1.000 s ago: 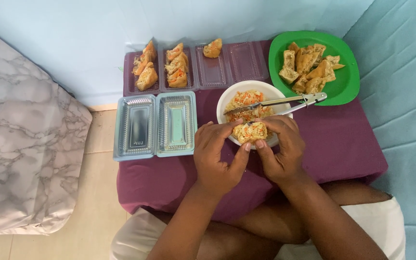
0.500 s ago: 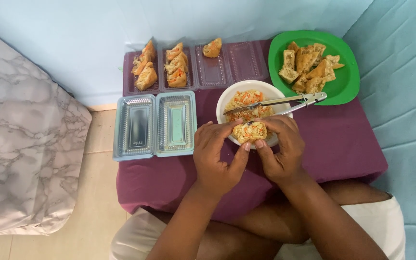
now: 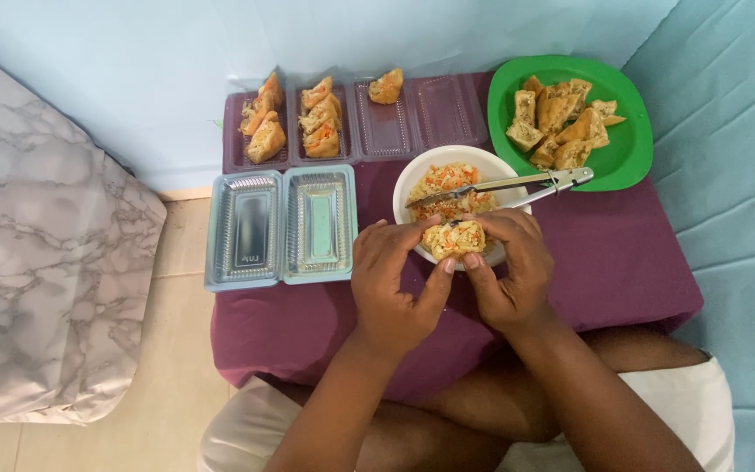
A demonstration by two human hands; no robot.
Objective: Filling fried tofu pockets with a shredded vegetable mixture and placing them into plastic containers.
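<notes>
Gently we pinch the stuffed tofu piece between left hand and right hand; it looks soft, crumbly, best cradled underneath.

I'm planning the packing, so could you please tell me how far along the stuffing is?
Done: stuffed pieces sit in the far trays. In hand: left hand and right hand press a filled piece over the white bowl. Left: unfilled pieces on the green plate; near trays empty.

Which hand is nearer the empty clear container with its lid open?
Left. The left hand is just right of the empty clear container; the right hand is farther right. Both hold the stuffed tofu piece.
</notes>
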